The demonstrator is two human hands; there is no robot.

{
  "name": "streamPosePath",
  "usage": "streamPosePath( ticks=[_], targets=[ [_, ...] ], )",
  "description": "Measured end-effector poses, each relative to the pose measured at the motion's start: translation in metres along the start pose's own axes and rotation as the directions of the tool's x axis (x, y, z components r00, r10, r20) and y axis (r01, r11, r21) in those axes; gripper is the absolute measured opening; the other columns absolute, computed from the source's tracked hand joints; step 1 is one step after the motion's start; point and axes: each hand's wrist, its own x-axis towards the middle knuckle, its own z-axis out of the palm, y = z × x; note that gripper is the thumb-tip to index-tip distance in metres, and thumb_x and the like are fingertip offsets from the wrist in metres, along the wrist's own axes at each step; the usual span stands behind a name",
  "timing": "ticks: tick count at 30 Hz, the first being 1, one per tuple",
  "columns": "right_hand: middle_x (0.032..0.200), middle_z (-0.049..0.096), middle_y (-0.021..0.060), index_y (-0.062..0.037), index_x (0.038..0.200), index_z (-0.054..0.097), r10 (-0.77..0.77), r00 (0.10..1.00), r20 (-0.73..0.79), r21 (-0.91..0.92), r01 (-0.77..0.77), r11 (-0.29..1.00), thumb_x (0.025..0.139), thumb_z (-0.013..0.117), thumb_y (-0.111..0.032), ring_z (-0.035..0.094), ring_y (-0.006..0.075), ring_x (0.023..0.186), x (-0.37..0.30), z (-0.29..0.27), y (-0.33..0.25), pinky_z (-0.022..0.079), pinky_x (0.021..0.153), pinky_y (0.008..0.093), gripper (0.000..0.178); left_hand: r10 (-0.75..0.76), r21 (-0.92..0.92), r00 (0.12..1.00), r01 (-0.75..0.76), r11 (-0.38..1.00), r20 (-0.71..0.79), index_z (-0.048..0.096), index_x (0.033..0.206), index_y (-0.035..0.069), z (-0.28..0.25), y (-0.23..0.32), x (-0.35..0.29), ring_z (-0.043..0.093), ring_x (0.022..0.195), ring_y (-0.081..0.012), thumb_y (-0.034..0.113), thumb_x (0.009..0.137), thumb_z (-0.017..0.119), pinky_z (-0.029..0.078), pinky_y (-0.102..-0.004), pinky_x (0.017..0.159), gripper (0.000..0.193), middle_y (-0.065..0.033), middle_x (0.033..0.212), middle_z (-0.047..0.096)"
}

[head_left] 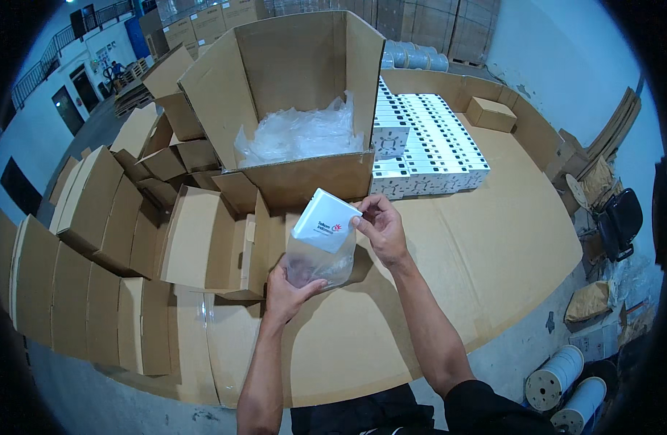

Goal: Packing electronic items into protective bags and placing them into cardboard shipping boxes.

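Over the cardboard-covered table I hold a white flat case (324,217) with dark and red print, its lower part inside a clear plastic bag (320,262). My left hand (287,296) is closed round the bag's lower end, thumb in front. At the case's upper right corner, my right hand (380,230) pinches with thumb and fingers; whether it grips the bag's rim as well, I cannot tell. Just beyond stands a large open carton (304,174) with crumpled clear plastic bags (301,132) inside.
Several open brown cartons (195,235) crowd the table's left side. White printed boxes (438,141) are stacked in rows at the back right, near a small closed carton (491,114). White cable spools (558,377) and a black chair (618,225) stand right of the table.
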Motion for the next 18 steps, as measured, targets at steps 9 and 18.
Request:
streamPosePath(
  ticks=[9,18],
  targets=[
    [0.1,0.056,0.0019,-0.0044,0.106,0.053,0.123,0.988,0.094,-0.078,-0.116,0.99,0.091,0.069,-0.001,0.055,0.0099,0.094,-0.002,0.005,0.001,0.048,0.085,0.0264,0.022,0.026,0.033,0.999,-0.025,0.999,-0.023,0.06,0.118,0.0,0.001,0.003,-0.002,0.066,0.101,-0.0195,0.016,0.068,0.093,0.052,-0.0354,0.092,0.062,-0.0109,0.11,0.069],
    [0.101,0.055,0.0023,-0.0031,0.105,0.053,0.147,0.983,0.114,-0.081,-0.138,0.987,0.092,0.069,-0.002,0.054,0.0087,0.095,-0.003,0.003,0.003,0.049,0.082,0.0256,0.021,-0.04,-0.218,0.999,0.045,0.975,0.028,0.061,0.12,0.0,0.01,0.012,0.001,0.064,0.099,-0.014,0.021,0.085,0.082,0.051,-0.0317,0.09,0.046,-0.0073,0.108,0.068]
  ],
)
